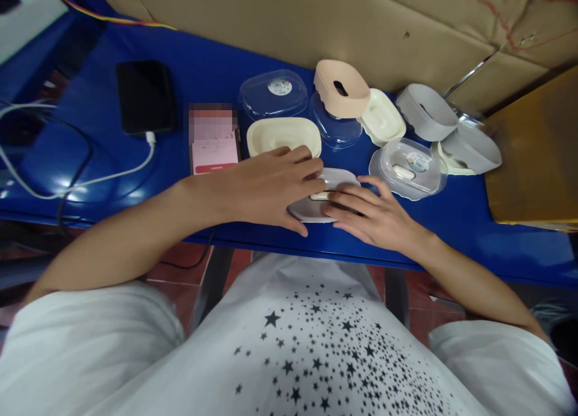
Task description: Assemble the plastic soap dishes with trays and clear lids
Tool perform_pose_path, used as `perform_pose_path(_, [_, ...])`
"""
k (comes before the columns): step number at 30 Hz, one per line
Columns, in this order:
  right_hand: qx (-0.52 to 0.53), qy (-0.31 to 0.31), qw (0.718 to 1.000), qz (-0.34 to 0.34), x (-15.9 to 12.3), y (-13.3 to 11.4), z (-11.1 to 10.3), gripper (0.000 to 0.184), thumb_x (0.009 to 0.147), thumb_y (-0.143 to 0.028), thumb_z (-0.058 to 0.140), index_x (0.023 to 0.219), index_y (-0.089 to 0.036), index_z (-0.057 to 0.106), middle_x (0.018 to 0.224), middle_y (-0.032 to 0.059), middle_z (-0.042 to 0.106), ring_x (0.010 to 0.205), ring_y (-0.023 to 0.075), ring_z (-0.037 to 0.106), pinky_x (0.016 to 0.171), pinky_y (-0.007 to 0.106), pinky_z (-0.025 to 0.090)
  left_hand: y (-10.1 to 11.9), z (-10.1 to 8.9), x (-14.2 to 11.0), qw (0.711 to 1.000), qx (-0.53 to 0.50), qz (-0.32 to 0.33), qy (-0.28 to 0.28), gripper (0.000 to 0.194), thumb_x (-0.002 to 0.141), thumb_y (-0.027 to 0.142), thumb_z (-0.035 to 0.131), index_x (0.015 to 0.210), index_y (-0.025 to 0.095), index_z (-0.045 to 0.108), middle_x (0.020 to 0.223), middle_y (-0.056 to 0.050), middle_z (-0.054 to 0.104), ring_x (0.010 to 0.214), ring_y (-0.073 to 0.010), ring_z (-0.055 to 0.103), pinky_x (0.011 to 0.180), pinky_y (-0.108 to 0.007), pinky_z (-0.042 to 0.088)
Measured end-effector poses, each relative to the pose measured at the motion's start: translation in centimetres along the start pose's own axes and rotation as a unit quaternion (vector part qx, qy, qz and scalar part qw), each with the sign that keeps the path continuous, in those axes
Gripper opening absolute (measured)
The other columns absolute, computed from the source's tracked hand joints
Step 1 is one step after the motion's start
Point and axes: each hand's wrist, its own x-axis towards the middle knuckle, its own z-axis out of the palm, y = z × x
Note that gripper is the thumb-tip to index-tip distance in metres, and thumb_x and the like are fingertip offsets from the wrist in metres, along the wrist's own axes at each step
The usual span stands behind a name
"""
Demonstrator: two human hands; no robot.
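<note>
Basically, L hand (277, 187) & R hand (377, 214), fingers part-curled, hid much of grey dish (309, 209), frame ctr; couldn't tell if gripped. Cream dish (283, 130) just above was part-covered by L hand.

The left arm (130, 235) is lying bare across the counter's (203, 73) near edge, its elbow bending outward. The left hand (266, 187) is resting palm down, its fingers curving downward and its thumb standing apart on the near-edge side. The right arm (478, 277) is crossing the same edge at a slant. The right hand (379, 214) is facing the left, palm down, fingers spreading slightly. Both hands' fingertips are almost meeting just inside the near edge.
</note>
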Motion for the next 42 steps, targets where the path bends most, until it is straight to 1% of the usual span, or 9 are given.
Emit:
perform_pose_path(3, [0.0,0.001,1.0,-0.004,0.0,-0.3,-0.1,0.041,0.11,-0.023,0.062,0.15,-0.033,0.065,0.143,0.0029,0.077,0.136,0.0243,0.067,0.122,0.05,0.039,-1.5,-1.0,0.1,0.996,-0.043,-0.051,0.06,0.046,0.101,0.064,0.063,0.132,0.031,0.069,0.135,-0.01,0.071,0.126,-0.0341,0.067,0.11,-0.049,0.051])
perform_pose_path(6, [-0.01,0.01,1.0,-0.019,-0.2,-0.3,-0.1,0.04,0.111,-0.026,0.062,0.15,-0.029,0.065,0.145,0.0061,0.076,0.135,0.0252,0.068,0.12,0.05,0.04,-4.1,-1.3,0.1,0.968,-0.008,-0.205,0.142,0.054,0.105,0.056,0.053,0.152,0.032,0.059,0.156,-0.012,0.059,0.143,-0.0378,0.057,0.119,-0.057,0.043])
perform_pose_path(11, [0.012,-0.004,1.0,-0.016,-0.5,0.0,0.1,0.052,0.108,-0.026,0.066,0.159,-0.03,0.058,0.149,0.008,0.073,0.137,0.0282,0.065,0.121,0.053,0.04,-9.5,0.9,-0.3,0.924,-0.02,-0.361,0.122,0.078,0.099,0.062,0.055,0.166,0.023,0.043,0.168,-0.013,0.047,0.152,-0.0412,0.038,0.123,-0.074,0.026])
perform_pose_path(17, [0.008,-0.011,1.0,-0.015,-0.3,-0.1,-0.1,0.043,0.11,-0.028,0.064,0.153,-0.028,0.063,0.149,0.0083,0.073,0.137,0.027,0.066,0.122,0.051,0.039,-11.6,2.6,0.2,0.928,-0.01,-0.338,0.157,0.064,0.094,0.069,0.058,0.147,0.033,0.059,0.139,-0.006,0.064,0.138,-0.0346,0.043,0.113,-0.061,0.033])
perform_pose_path(25, [0.009,-0.022,1.0,0.011,0.0,0.2,0.2,0.041,0.111,-0.034,0.061,0.152,-0.028,0.064,0.149,0.0089,0.073,0.136,0.028,0.066,0.121,0.052,0.038,-9.4,1.3,2.7,0.914,-0.03,-0.371,0.16,0.073,0.1,0.079,0.047,0.154,0.031,0.052,0.154,-0.007,0.054,0.126,-0.0301,0.051,0.109,-0.058,0.04])
perform_pose_path(30, [0.006,-0.016,1.0,0.018,0.1,0.3,0.4,0.041,0.111,-0.035,0.062,0.151,-0.027,0.065,0.151,0.0106,0.071,0.136,0.0292,0.065,0.121,0.053,0.038,-10.7,-0.2,6.2,0.903,0.016,-0.426,0.06,0.086,0.095,0.088,0.045,0.155,0.027,0.051,0.139,-0.007,0.06,0.12,-0.0275,0.053,0.1,-0.049,0.044])
perform_pose_path(35, [-0.003,-0.016,1.0,0.014,-0.1,0.0,0.4,0.039,0.114,-0.036,0.056,0.151,-0.024,0.063,0.152,0.0122,0.07,0.139,0.0284,0.065,0.124,0.054,0.037,-12.4,-0.9,8.5,0.924,0.046,-0.38,0.0,0.09,0.094,0.086,0.043,0.158,0.023,0.043,0.14,-0.002,0.055,0.131,-0.0225,0.042,0.102,-0.044,0.042])
perform_pose_path(39, [0.02,0.009,0.999,0.026,-0.3,0.1,0.5,0.053,0.114,-0.035,0.057,0.165,-0.022,0.047,0.158,0.017,0.064,0.143,0.0317,0.064,0.122,0.057,0.045,-11.4,-2.7,5.6,0.937,0.014,-0.345,0.056,0.061,0.1,0.067,0.049,0.147,0.029,0.049,0.146,-0.005,0.055,0.135,-0.0259,0.045,0.103,-0.048,0.043])
perform_pose_path(42, [0.062,0.079,0.992,0.071,-0.4,0.6,0.3,0.087,0.109,-0.037,0.067,0.179,-0.026,0.018,0.175,0.0216,0.043,0.159,0.0389,0.048,0.122,0.063,0.048,-7.0,-4.0,1.1,0.971,-0.069,-0.193,0.124,0.054,0.1,0.047,0.059,0.146,0.025,0.043,0.156,-0.01,0.05,0.132,-0.0251,0.053,0.107,-0.051,0.052])
